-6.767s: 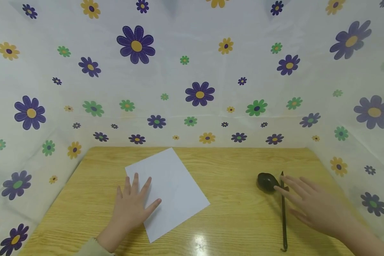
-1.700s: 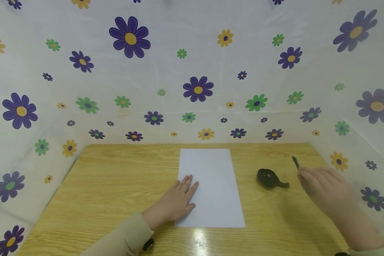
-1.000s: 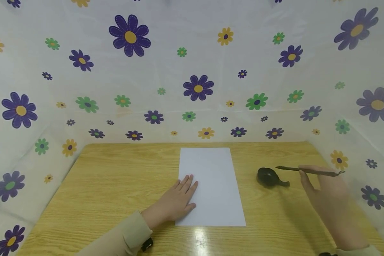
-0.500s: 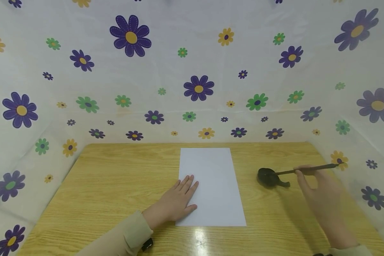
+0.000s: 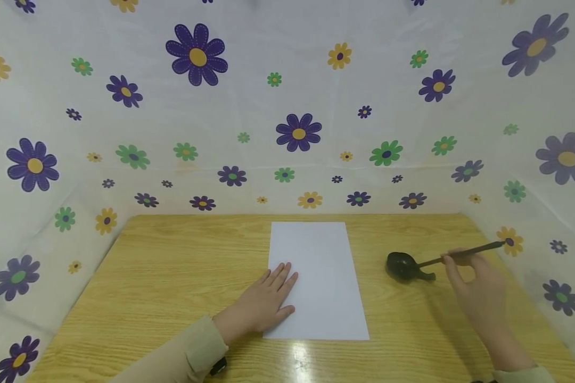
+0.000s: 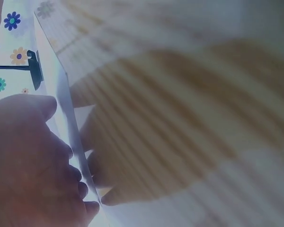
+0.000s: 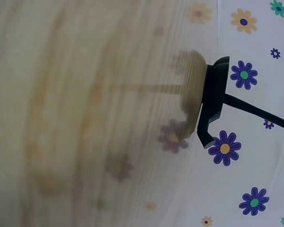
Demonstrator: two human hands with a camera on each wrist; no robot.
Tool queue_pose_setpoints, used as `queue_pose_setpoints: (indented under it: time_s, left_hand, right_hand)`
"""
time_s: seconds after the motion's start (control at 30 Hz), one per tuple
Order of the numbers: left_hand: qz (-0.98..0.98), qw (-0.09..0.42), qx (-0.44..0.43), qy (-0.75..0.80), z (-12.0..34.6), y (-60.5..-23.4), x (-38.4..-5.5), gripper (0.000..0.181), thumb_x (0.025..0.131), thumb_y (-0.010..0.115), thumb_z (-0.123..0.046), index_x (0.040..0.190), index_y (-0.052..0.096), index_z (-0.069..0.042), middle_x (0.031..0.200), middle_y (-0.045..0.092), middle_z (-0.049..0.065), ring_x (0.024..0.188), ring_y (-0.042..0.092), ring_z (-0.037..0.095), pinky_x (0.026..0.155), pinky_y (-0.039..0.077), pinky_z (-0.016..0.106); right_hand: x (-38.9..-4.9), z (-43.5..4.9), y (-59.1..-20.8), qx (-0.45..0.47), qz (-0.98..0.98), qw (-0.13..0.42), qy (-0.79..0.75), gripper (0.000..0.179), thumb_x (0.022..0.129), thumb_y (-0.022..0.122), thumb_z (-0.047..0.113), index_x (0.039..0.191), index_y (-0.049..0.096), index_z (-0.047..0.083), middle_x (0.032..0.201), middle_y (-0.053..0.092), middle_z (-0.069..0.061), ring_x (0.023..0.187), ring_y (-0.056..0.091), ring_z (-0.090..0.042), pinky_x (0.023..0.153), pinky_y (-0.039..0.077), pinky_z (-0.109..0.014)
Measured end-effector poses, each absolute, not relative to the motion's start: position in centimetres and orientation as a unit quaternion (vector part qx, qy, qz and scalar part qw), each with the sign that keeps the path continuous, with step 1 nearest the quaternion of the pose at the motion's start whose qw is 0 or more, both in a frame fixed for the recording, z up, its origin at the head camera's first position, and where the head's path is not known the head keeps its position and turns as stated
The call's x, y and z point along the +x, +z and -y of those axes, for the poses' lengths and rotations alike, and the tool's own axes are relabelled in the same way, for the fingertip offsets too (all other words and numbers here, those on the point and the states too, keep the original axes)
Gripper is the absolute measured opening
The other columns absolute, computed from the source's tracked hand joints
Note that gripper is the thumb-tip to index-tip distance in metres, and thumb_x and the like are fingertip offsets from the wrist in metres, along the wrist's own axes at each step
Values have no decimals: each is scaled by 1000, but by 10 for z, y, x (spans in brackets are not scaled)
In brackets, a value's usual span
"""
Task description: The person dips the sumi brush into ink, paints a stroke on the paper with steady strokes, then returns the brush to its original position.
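My left hand (image 5: 261, 304) rests flat on the left edge of a white sheet of paper (image 5: 323, 266), fingers straight. The left wrist view shows its fingertips along the paper's edge. A dark writing brush (image 5: 481, 248), with a hanging loop at its end in an earlier frame, is pinched by my right hand (image 5: 481, 290). It slants down to the left, its tip inside a small black ink dish (image 5: 400, 267) with a bent, stem-like spout. In the right wrist view the brush (image 7: 258, 111) enters the dish (image 7: 216, 85) from above; the bristles are hidden.
A wooden table (image 5: 187, 266) carries these things, the dish lying right of the paper. A white cloth (image 5: 249, 96) with printed flowers stands up behind and along both sides. A dark wrist strap (image 5: 218, 366) shows below the left sleeve (image 5: 182, 351).
The left hand slid the paper right and squared it. The right hand picked up the brush from the table, turned it, and brought its tip into the ink dish.
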State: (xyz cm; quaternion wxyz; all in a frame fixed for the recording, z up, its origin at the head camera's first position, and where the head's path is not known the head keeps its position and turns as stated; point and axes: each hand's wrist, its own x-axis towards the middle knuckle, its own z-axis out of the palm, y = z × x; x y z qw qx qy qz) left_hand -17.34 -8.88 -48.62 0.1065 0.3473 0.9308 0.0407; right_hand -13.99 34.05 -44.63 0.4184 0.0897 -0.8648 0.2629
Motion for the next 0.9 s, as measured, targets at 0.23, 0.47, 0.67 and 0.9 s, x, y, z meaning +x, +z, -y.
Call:
queue_pose_setpoints:
  time_s: [0.23, 0.47, 0.67, 0.9]
  left_hand:
    - [-926, 108, 360, 26, 93, -487, -170, 73, 112, 41, -50, 170, 22, -10, 179, 9, 16, 167, 12, 31, 135, 20, 50]
    - [-916, 113, 383, 35, 100, -486, -161, 76, 111, 43, -53, 171, 22, -11, 180, 10, 15, 167, 13, 31, 135, 22, 50]
    - [-914, 108, 390, 35, 102, -484, -158, 77, 111, 44, -53, 170, 21, -10, 179, 11, 16, 167, 13, 31, 135, 24, 49]
    - [-916, 114, 383, 34, 101, -481, -156, 77, 111, 44, -53, 171, 21, -11, 180, 10, 15, 168, 13, 30, 135, 24, 49]
  right_hand:
    - [-137, -342, -445, 75, 872, 406, 264, 16, 83, 77, -10, 99, 74, -10, 97, 78, -27, 106, 38, 39, 81, 33, 8]
    - [-137, -343, -444, 60, 871, 403, 273, 16, 85, 75, -8, 101, 74, -9, 92, 77, -26, 101, 39, 38, 73, 36, 6]
    - [-140, -347, -446, 65, 860, 417, 286, 14, 85, 76, -10, 99, 75, -9, 88, 76, -22, 93, 43, 37, 82, 36, 6]
    - [-138, -347, -440, 46, 858, 417, 296, 8, 88, 73, -8, 96, 74, -10, 102, 70, 26, 99, 44, 36, 90, 34, 5]
